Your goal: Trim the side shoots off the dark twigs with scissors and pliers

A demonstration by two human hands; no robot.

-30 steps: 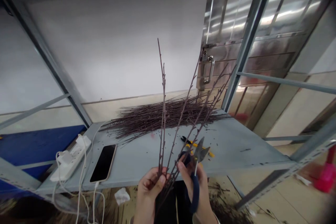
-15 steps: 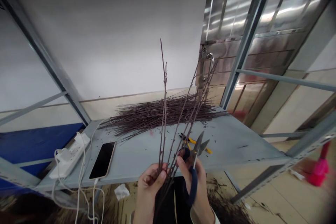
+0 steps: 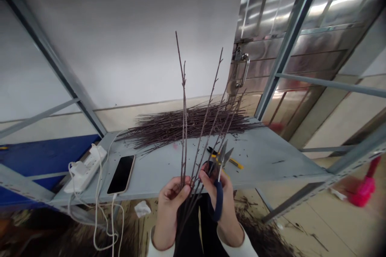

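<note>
My left hand [image 3: 170, 200] is closed around the lower ends of a few thin dark twigs [image 3: 184, 120] that stand upright and fan out toward the top. My right hand [image 3: 221, 200] grips blue-handled scissors [image 3: 219, 176] and its fingers also touch the twig stems. The scissor blades are slightly apart and point up to the right, close beside the stems. Both hands hover in front of the near edge of a grey metal table [image 3: 271, 164].
A large pile of dark twigs [image 3: 187, 126] lies at the back of the table. Yellow-handled pliers [image 3: 232, 162] lie behind the scissors. A phone [image 3: 121, 174] on a cable and a white power strip [image 3: 84, 168] sit at the left. Twig scraps litter the floor [image 3: 265, 237].
The twigs have spread apart a little and shifted left. The scissor blades have closed somewhat and sit nearer the stems. Both hands remain in about the same place.
</note>
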